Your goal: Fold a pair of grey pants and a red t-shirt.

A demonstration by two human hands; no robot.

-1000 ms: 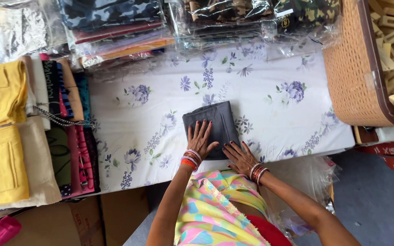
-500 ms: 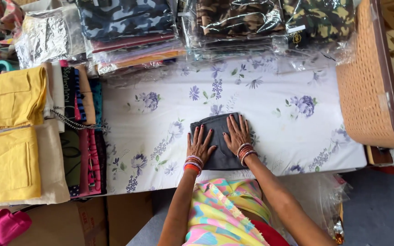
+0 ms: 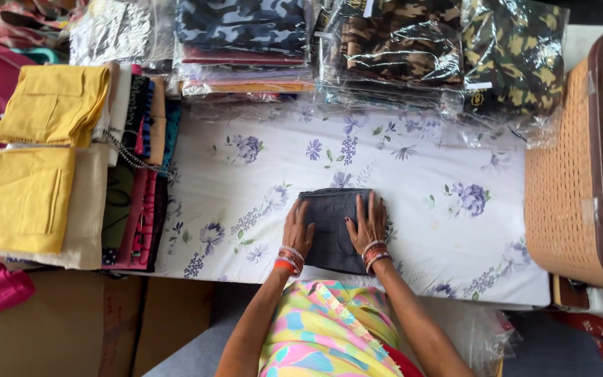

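A folded dark grey garment (image 3: 331,216) lies on a table covered with a white sheet printed with purple flowers (image 3: 420,174). My left hand (image 3: 297,229) grips the garment's left edge, fingers curled over it. My right hand (image 3: 367,222) rests flat on the garment's right side, fingers spread. Both wrists wear red and orange bangles.
Folded yellow garments (image 3: 33,188) and a row of patterned ones (image 3: 134,209) fill the table's left. Plastic-wrapped camouflage clothes (image 3: 399,42) are stacked at the back. A tan woven basket (image 3: 560,202) of wooden pieces stands right. Cardboard boxes (image 3: 92,321) sit below.
My right hand moved from the garment's near corner onto its right side. My left hand slid from the top of the garment to its left edge. The camera view shifted.
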